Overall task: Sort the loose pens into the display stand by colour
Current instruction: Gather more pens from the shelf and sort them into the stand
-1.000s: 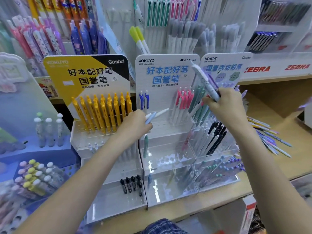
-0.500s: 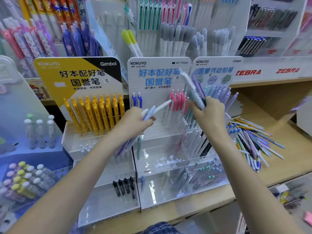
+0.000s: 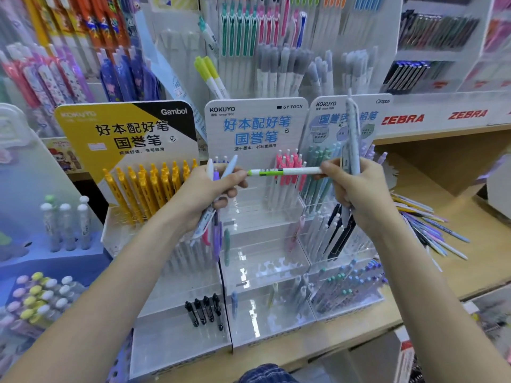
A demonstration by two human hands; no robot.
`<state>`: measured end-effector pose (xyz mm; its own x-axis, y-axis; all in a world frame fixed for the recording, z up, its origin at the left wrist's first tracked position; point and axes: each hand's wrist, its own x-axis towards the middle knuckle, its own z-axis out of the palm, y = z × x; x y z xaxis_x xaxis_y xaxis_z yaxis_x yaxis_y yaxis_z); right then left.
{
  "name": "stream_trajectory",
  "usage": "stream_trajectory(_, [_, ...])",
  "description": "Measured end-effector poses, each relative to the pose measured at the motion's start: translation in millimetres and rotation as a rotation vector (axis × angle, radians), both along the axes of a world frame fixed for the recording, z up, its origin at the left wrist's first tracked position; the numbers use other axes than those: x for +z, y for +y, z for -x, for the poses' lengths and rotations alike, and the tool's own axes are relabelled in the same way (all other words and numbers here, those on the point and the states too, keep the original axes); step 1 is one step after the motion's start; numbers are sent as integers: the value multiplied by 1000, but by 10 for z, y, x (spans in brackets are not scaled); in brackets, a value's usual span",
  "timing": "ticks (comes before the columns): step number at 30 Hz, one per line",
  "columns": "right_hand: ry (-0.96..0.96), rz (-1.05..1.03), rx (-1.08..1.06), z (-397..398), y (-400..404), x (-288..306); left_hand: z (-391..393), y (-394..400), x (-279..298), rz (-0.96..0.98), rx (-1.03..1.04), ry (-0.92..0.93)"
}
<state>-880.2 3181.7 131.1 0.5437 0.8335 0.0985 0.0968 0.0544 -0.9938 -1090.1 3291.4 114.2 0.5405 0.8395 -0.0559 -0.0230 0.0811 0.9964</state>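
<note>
My left hand grips a small bunch of pens, with white, purple and light blue tops sticking up. My right hand holds a pale blue-grey pen bundle upright. A white pen with a green clip lies level between the two hands, its ends at the fingertips of both. Behind the hands stands the clear tiered display stand, with pink pens in its top row. Loose pens lie in a pile on the wooden shelf at the right.
A yellow-pen stand stands left of the display, with black pens in its low tier. A stand with teal, black and lilac pens is on the right. Hanging pen racks fill the wall behind. The wooden shelf edge runs below.
Both hands have come together in front of the middle stand. A white and green pen now spans between them; earlier the hands were apart, each with its own bundle.
</note>
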Motion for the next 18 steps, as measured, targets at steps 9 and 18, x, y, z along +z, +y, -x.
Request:
stream_trajectory(9, [-328, 149, 148, 225, 84, -39, -13, -8, 139, -282, 60, 178])
stream_trajectory(18, [-244, 259, 438, 550, 302, 88, 124, 31, 260, -338, -80, 218])
